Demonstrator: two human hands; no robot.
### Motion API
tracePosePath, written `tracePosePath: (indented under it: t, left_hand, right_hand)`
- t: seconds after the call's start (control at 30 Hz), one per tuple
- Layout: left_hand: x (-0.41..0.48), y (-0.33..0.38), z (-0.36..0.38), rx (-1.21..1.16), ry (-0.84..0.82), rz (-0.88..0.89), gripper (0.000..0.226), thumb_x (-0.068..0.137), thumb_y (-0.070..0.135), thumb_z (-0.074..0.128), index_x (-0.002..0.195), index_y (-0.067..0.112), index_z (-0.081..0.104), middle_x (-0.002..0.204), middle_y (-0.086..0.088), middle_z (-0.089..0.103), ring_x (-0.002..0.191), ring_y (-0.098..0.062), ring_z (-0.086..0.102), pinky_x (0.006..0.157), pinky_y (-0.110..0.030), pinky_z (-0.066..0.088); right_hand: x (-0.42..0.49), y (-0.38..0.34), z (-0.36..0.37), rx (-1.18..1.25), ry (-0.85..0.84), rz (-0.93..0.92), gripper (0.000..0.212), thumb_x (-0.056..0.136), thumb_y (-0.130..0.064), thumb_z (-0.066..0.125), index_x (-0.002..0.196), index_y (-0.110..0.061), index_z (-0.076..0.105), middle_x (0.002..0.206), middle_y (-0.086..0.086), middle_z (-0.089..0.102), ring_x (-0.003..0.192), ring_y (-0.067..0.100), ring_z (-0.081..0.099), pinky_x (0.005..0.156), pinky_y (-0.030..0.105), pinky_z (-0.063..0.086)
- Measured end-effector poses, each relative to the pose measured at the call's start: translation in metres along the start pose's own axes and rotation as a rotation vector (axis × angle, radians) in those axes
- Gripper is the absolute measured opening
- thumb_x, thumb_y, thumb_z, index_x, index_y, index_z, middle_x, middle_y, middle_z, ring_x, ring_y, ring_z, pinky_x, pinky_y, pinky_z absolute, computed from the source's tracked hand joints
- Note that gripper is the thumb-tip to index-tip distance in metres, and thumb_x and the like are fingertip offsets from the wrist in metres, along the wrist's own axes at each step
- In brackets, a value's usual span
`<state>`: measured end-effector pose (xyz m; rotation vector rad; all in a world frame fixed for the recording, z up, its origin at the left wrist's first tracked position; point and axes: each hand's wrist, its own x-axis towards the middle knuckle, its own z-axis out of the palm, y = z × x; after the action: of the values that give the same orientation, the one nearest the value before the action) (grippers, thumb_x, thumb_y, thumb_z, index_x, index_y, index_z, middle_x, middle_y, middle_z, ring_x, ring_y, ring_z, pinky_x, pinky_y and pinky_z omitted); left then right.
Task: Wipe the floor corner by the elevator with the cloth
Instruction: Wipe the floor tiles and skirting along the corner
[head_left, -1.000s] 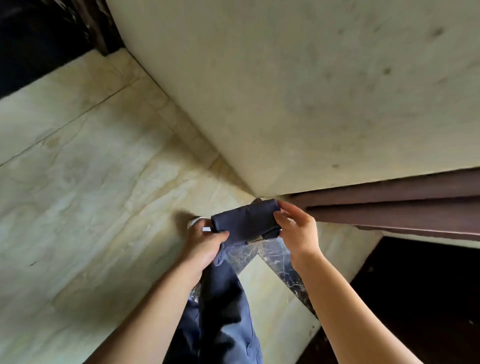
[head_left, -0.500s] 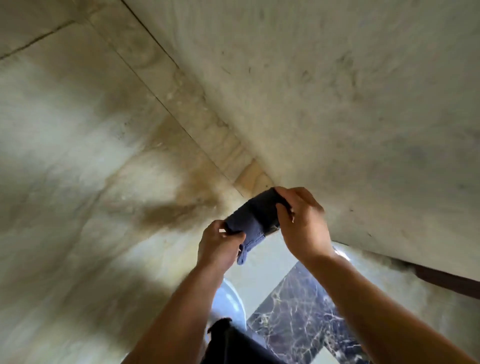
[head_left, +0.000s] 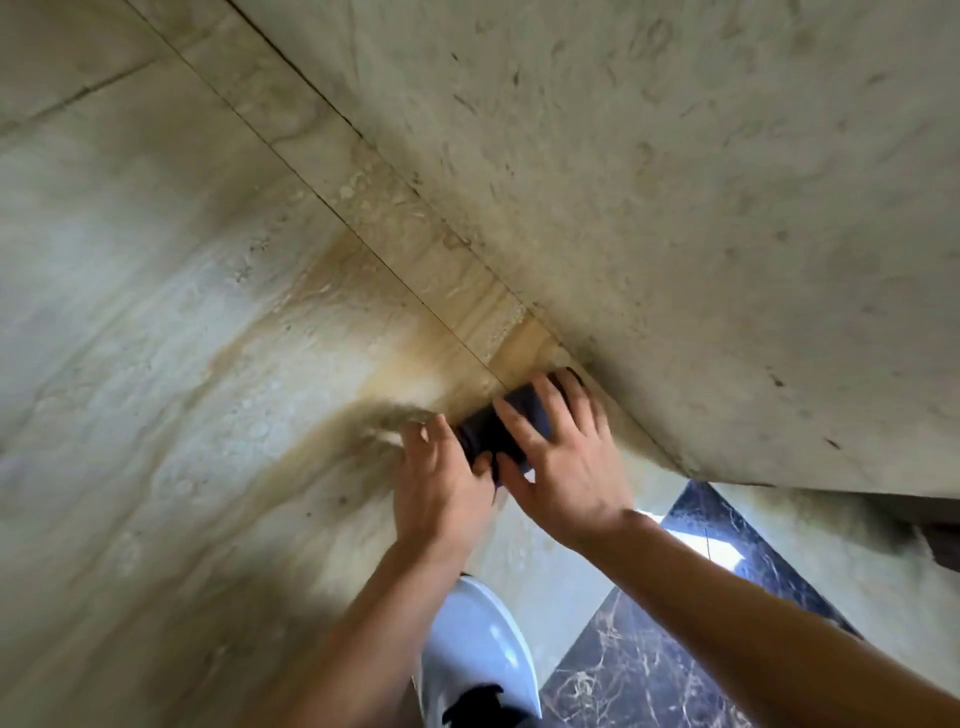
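Note:
A folded dark blue cloth (head_left: 485, 434) lies against the beige marble floor (head_left: 208, 364), right where the floor meets the wall (head_left: 675, 182). My right hand (head_left: 566, 457) lies flat on top of the cloth, fingers spread and reaching to the wall's foot. My left hand (head_left: 441, 478) holds the cloth's near left edge, fingers curled onto it. Most of the cloth is hidden under both hands. A yellowish stain on the floor runs along the wall joint just beyond the cloth.
My white shoe (head_left: 478, 654) stands on the floor below my arms. A black veined marble strip (head_left: 670, 654) runs at the lower right. The dark elevator frame (head_left: 940, 540) shows at the right edge under the wall.
The cloth was held up between both hands; now it is pressed down at the wall's foot. My view has dropped much closer to the floor, and the right hand has flattened on top.

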<state>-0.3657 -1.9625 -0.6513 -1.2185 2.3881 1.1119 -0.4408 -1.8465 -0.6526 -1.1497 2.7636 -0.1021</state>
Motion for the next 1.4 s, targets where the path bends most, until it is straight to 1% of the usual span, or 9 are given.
tracePosePath:
  t: [0.13, 0.27, 0.37, 0.57, 0.8, 0.97, 1.07, 1.2, 1.4]
  left_hand:
    - [-0.002, -0.044, -0.025, 0.212, 0.275, 0.198, 0.059, 0.082, 0.037, 0.067, 0.129, 0.004, 0.053, 0.133, -0.024, 0.047, 0.118, -0.043, 0.049, 0.097, -0.046, 0.044]
    - [0.022, -0.100, -0.047, 0.396, 0.375, 0.101, 0.085, 0.080, 0.062, 0.051, 0.147, 0.012, 0.036, 0.152, -0.028, 0.026, 0.127, -0.056, 0.034, 0.105, -0.063, 0.031]
    - [0.041, -0.136, -0.055, 0.459, 0.338, -0.018, 0.096, 0.077, 0.078, 0.032, 0.156, 0.026, 0.016, 0.164, -0.019, 0.004, 0.144, -0.057, 0.005, 0.111, -0.076, 0.008]
    - [0.051, -0.162, -0.051, 0.498, 0.319, -0.089, 0.095, 0.077, 0.088, 0.014, 0.157, 0.036, 0.004, 0.167, -0.012, -0.012, 0.147, -0.054, -0.012, 0.111, -0.077, 0.001]
    - [0.051, -0.161, -0.051, 0.468, 0.340, -0.077, 0.095, 0.077, 0.087, 0.015, 0.157, 0.037, 0.010, 0.167, -0.015, -0.004, 0.146, -0.057, -0.009, 0.110, -0.077, 0.000]
    - [0.056, -0.171, -0.048, 0.454, 0.373, -0.026, 0.099, 0.073, 0.088, 0.025, 0.156, 0.035, 0.017, 0.167, -0.014, -0.002, 0.146, -0.058, -0.005, 0.110, -0.078, -0.001]
    - [0.056, -0.172, -0.046, 0.469, 0.410, 0.002, 0.101, 0.071, 0.086, 0.031, 0.155, 0.033, 0.022, 0.168, -0.013, 0.002, 0.146, -0.057, -0.004, 0.110, -0.077, 0.000]
    - [0.055, -0.168, -0.048, 0.461, 0.403, -0.022, 0.100, 0.070, 0.085, 0.034, 0.155, 0.033, 0.024, 0.168, -0.012, 0.001, 0.147, -0.057, -0.004, 0.110, -0.077, 0.000]
    - [0.052, -0.161, -0.051, 0.437, 0.359, -0.066, 0.096, 0.073, 0.083, 0.032, 0.155, 0.036, 0.018, 0.167, -0.013, 0.000, 0.146, -0.056, -0.007, 0.111, -0.077, 0.000]
  right_hand:
    - [0.000, 0.001, 0.025, -0.070, -0.249, -0.031, 0.078, 0.085, -0.078, 0.023, 0.153, -0.042, 0.015, 0.164, 0.012, 0.011, 0.148, 0.046, -0.001, 0.113, 0.067, 0.010]
    - [0.014, -0.005, 0.038, -0.002, -0.253, 0.050, 0.074, 0.082, -0.084, 0.012, 0.149, -0.055, -0.003, 0.166, 0.007, -0.004, 0.146, 0.047, -0.012, 0.112, 0.071, -0.001]
    - [0.023, -0.009, 0.044, 0.006, -0.229, 0.108, 0.064, 0.085, -0.081, 0.011, 0.144, -0.062, -0.006, 0.165, 0.000, -0.011, 0.145, 0.048, -0.013, 0.110, 0.072, -0.006]
    - [0.020, -0.005, 0.051, -0.091, -0.219, 0.093, 0.065, 0.087, -0.079, 0.010, 0.146, -0.059, -0.007, 0.166, 0.002, -0.010, 0.146, 0.048, -0.010, 0.111, 0.072, 0.000]
    - [-0.006, -0.008, 0.057, -0.079, -0.229, 0.125, 0.063, 0.094, -0.066, 0.011, 0.153, -0.047, 0.000, 0.166, 0.010, -0.004, 0.147, 0.045, -0.012, 0.113, 0.070, 0.008]
    - [0.057, -0.013, 0.058, -0.074, -0.241, 0.101, 0.062, 0.089, -0.070, 0.006, 0.146, -0.056, -0.015, 0.164, 0.005, -0.016, 0.145, 0.043, -0.022, 0.113, 0.067, -0.008]
    - [0.112, -0.020, 0.052, -0.059, -0.219, 0.058, 0.061, 0.091, -0.069, 0.006, 0.146, -0.055, -0.015, 0.165, 0.004, -0.014, 0.146, 0.043, -0.018, 0.112, 0.067, -0.009]
    - [0.105, -0.017, 0.050, -0.074, -0.184, -0.056, 0.059, 0.095, -0.065, 0.013, 0.150, -0.052, -0.004, 0.166, 0.004, -0.003, 0.148, 0.043, -0.008, 0.115, 0.067, 0.001]
    - [-0.024, 0.014, 0.059, -0.152, -0.230, -0.087, 0.062, 0.096, -0.062, 0.023, 0.154, -0.044, 0.010, 0.166, 0.010, 0.002, 0.148, 0.046, 0.001, 0.109, 0.070, 0.023]
